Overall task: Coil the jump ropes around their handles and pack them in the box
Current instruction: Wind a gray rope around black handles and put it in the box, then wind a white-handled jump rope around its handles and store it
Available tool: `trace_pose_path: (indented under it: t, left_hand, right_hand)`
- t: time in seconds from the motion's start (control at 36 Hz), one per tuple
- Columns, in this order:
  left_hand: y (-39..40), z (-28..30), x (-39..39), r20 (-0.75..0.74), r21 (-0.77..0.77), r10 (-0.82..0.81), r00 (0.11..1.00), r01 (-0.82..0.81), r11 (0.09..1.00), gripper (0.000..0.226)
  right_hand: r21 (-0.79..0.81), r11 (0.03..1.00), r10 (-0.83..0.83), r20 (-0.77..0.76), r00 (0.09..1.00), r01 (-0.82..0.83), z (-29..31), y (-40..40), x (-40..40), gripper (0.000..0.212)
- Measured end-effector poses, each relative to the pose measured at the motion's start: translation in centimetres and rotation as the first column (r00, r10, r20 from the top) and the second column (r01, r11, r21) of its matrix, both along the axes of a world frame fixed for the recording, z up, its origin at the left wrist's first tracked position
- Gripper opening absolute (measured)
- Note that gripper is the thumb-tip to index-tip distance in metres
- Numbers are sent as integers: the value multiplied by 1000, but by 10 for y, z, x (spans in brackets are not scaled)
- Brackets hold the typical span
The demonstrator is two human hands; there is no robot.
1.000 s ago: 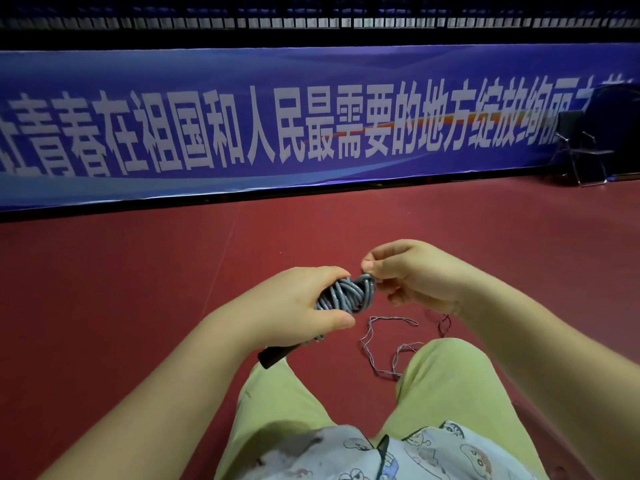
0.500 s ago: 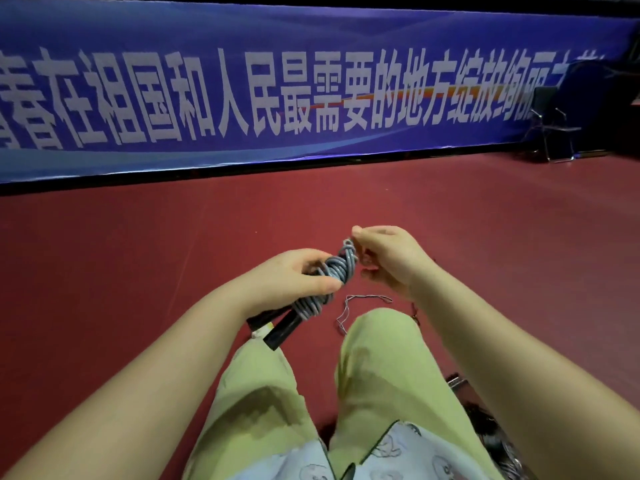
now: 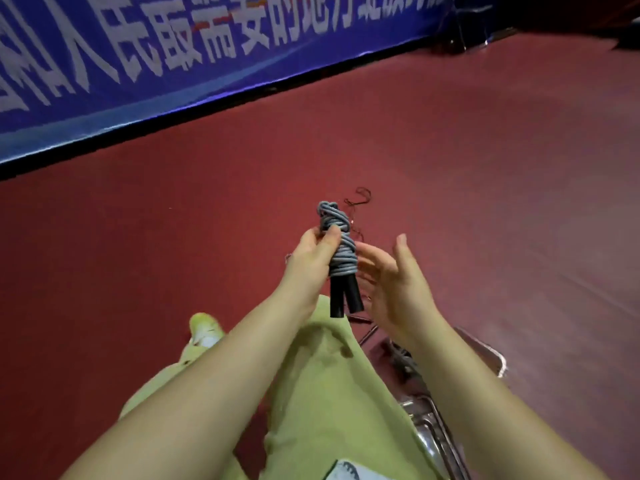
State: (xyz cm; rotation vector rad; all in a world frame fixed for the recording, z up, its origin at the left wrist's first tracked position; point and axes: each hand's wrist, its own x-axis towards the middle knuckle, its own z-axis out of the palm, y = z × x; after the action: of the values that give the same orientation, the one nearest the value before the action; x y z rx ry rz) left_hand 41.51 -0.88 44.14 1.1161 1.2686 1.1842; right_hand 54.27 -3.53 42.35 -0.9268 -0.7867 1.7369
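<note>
Left hand [image 3: 311, 258] grips my coiled jump rope [image 3: 337, 244] upright above my lap; right hand [image 3: 391, 282] waits open beside it. I fear the tucked end slipping, letting coils unravel before the box.

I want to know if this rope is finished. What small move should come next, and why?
Probably carry the bundle to the box. The grey jump rope is already wound tightly around its two black handles, with no loose end showing. The left hand grips it upright, while the right hand is open beside it. A box-like container seems to sit lower right, though it is blurred.
</note>
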Motion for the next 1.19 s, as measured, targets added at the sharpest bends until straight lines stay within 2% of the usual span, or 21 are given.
trace_pose_path:
  t: [0.08,0.19,0.28,0.36,0.42,0.47,0.5,0.56,0.58,0.67,0.72,0.81,0.89,0.97,1.03,1.08,1.14,1.19]
  left_hand:
    - [31,-36,58,-80,-121,-112,991,102,987,26]
    - [65,-82,128,11,-373,-287,958,270,888,49]
    - [79,-122,164,-12,-489,-471,882,405,772,60]
    - [86,-166,182,-85,-596,-639,765,475,648,64]
    - [87,-190,182,-162,-629,-707,688,480,611,82]
    - [94,-211,177,-235,-694,-775,587,457,557,102]
    - [98,-221,174,-232,-731,-801,552,444,518,103]
    - [109,-238,170,-204,-768,-831,517,442,463,81]
    - [116,-247,167,-232,-775,-841,489,430,463,75]
    - [132,-270,157,-325,-786,-854,407,386,483,87]
    - [131,-283,149,-340,-804,-872,353,371,464,80]
    - [130,-301,134,-340,-818,-890,305,370,439,78]
    - [137,-312,115,-347,-825,-894,283,362,435,70]
    - [149,-321,91,-357,-824,-874,330,330,461,78]
    - [161,-326,79,-400,-810,-852,339,304,501,73]
    - [179,-331,69,-503,-761,-822,268,314,568,65]
    - [201,-334,58,-633,-677,-749,194,330,658,54]
    - [225,-337,45,-701,-612,-687,190,334,717,55]
  right_hand:
    - [-77,988,-143,-107,984,135,-36,12,31,61]
    - [-224,908,-391,-156,907,353,-93,29,81,57]
    - [-365,832,-503,-181,845,417,-135,34,115,56]
    - [-491,771,-536,-159,829,405,-178,31,132,53]
    - [-539,733,-552,-116,826,414,-210,26,140,53]
    - [-573,682,-562,-13,827,454,-242,26,151,25]
    - [-585,651,-562,56,825,483,-259,25,154,17]
    - [-613,578,-526,225,820,539,-285,26,158,19]
    - [-618,549,-507,289,812,563,-298,27,159,25]
    - [-612,492,-445,434,783,619,-332,38,161,56]
    - [-600,477,-388,511,767,642,-353,46,163,71]
    - [-563,512,-278,605,746,648,-372,61,158,71]
    - [-513,524,-137,737,662,680,-379,76,152,76]
    - [-477,538,-7,822,570,695,-376,95,137,79]
    - [-406,599,-50,841,538,690,-371,114,119,86]
    - [-352,661,-103,832,545,662,-366,135,96,79]
    - [-314,738,-138,796,590,597,-357,159,72,55]
    - [-262,800,-178,756,630,540,-352,182,50,41]
